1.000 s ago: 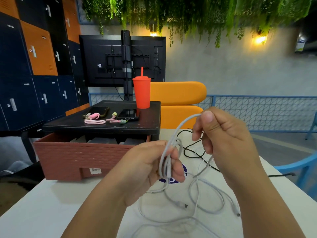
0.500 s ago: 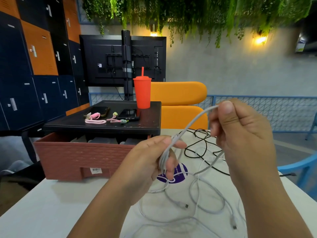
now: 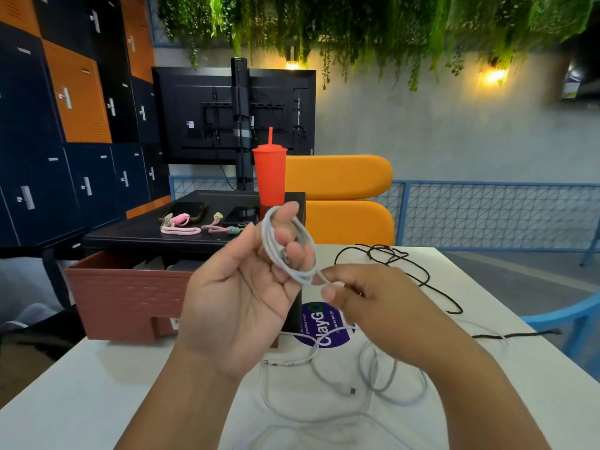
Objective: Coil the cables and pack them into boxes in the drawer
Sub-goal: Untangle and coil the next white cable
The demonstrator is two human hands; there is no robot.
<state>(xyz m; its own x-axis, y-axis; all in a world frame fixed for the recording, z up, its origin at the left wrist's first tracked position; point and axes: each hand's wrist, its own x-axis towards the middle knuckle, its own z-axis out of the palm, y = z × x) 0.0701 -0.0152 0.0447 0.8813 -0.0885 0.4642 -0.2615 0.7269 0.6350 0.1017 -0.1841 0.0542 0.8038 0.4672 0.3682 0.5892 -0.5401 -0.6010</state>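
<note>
My left hand (image 3: 246, 297) is raised palm up over the table, with several loops of a white cable (image 3: 285, 254) wound round its fingers. My right hand (image 3: 373, 303) sits just to the right and lower, pinching the same cable where it leaves the coil. The cable's loose remainder (image 3: 373, 378) lies in slack loops on the white table (image 3: 81, 401). A black cable (image 3: 406, 264) lies tangled at the far right of the table. The brown drawer (image 3: 130, 297) stands pulled out under a black stand (image 3: 146, 235), with grey boxes partly visible inside.
On the black stand sit a red tumbler (image 3: 269, 177) with a straw, pink cable ties (image 3: 180, 227) and two dark phones. A purple round sticker (image 3: 324, 323) marks the table. An orange chair (image 3: 344, 196) is behind, a blue chair (image 3: 578, 323) at the right.
My right hand has dropped from shoulder height to just beside my left hand, laying another loop on the coil. My left hand has turned palm up and risen.
</note>
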